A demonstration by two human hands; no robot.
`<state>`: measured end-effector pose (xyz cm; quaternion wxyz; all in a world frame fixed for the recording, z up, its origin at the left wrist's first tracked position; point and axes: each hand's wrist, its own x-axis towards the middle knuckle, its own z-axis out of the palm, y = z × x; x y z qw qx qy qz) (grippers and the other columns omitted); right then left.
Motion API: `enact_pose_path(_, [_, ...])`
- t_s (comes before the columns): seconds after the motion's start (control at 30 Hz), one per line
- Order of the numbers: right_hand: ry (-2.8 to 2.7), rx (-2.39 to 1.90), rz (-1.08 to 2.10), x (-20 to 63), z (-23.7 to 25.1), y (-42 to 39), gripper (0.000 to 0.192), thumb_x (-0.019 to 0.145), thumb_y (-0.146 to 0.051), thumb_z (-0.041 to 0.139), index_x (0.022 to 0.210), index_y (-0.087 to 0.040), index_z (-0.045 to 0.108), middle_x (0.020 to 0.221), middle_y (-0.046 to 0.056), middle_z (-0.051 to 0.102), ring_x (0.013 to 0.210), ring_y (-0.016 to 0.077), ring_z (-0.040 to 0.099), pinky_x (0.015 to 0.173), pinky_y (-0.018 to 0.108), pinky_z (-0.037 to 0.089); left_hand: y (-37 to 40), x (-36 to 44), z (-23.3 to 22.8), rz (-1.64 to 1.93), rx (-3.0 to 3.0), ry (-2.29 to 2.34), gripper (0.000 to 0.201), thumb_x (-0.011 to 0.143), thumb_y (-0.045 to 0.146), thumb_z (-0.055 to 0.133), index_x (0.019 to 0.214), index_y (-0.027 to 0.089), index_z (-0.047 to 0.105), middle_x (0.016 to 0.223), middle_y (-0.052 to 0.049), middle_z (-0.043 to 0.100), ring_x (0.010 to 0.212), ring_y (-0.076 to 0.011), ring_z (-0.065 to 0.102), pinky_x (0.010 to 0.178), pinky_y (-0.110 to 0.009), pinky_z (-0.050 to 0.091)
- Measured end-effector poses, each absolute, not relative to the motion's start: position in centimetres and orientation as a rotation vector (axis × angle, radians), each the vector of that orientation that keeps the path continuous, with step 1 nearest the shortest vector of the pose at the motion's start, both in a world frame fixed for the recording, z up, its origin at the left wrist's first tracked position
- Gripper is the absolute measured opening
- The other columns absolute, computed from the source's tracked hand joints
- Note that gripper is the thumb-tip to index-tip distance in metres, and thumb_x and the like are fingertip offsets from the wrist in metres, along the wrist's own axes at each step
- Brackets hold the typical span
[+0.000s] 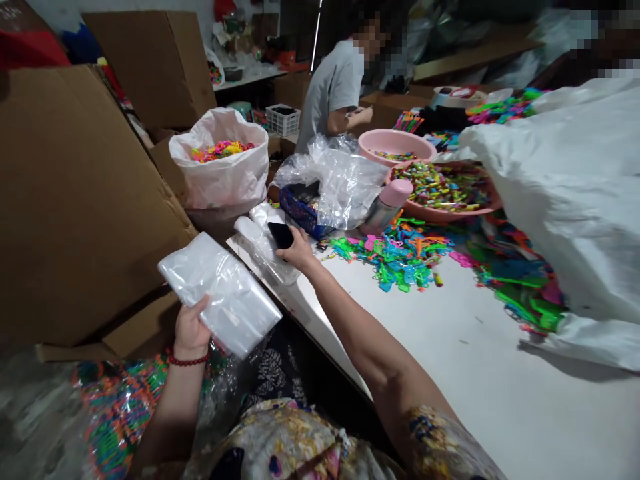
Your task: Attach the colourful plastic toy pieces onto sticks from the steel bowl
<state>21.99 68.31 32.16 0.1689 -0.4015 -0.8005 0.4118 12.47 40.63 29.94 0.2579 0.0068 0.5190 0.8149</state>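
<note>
Head view of two bare hands at the edge of a white worktop [500,407]. The left hand [193,327], with a red bead bracelet [187,361] at its wrist, holds a flat stack of clear plastic bags [220,290] tilted beside the worktop's edge; its thumb presses on the upper face, the other fingers being hidden beneath. The right hand [300,250] reaches across the worktop, its fingers clamped on a black smartphone [281,235] at the near end of some clear plastic wrapping [257,248]; whether phone and wrapping touch cannot be told. Just beyond stands a blue plastic basket [303,217], partly covered by a crumpled clear bag [353,183], with a pink-capped bottle [395,195] leaning at its right. Farther right lie a heap of coloured plastic pieces [405,257], a pink basin [440,215] filled with small yellow-and-red pieces [440,187], and a large white sack [565,180]. To the left are an open white woven sack [223,177] and a cardboard box [85,200]. A co-worker in a grey shirt [333,83] sits or stands behind the basket.
</note>
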Motion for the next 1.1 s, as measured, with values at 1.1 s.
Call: enact_pose_path(1.1, [-2.567,-0.727,0.761,22.5,31.0,72.7,0.051,0.084,-0.007,0.053,0.135,-0.006,0.058,0.154,0.019,0.041,0.144,0.0276,0.038,0.121,0.04,0.028,56.4,12.1,27.0,2.13,0.418,1.917,0.033,0.076,0.02,0.073,0.107,0.018,0.061,0.116,-0.008,0.062,0.115,-0.0186,0.058,0.107,-0.032,0.04])
